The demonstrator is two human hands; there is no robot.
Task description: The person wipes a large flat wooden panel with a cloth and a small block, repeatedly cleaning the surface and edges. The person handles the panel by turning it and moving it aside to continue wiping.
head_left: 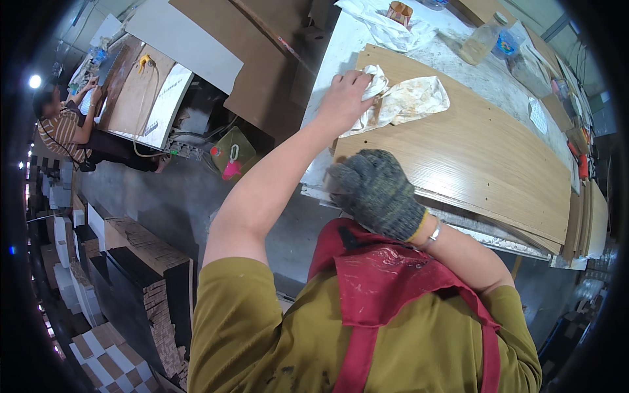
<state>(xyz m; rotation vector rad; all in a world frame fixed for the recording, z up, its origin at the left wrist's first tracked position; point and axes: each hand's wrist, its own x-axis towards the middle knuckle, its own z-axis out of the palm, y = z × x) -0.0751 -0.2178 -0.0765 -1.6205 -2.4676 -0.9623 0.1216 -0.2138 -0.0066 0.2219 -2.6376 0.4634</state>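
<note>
My bare left hand (345, 98) is closed on a bunched white cloth (415, 100) with brown stains. The cloth lies over the left end of a wood-grain panel (471, 147), which has small drilled holes along its edges. My right hand (376, 191) wears a dark grey knitted glove with a yellow cuff. Its fingers are curled by the panel's near left corner, and their tips are blurred, so whether they grip anything is hidden. More panels show under the top one, on a white-topped workbench (322, 105).
On the bench's far side are a glass bottle (484, 39), a patterned cup (399, 14) and a plastic bag (363, 24). A green jerrycan (238, 150) stands on the floor at left. Beyond, a person (69, 125) works at another table. Stacked boards (142, 294) fill the lower left.
</note>
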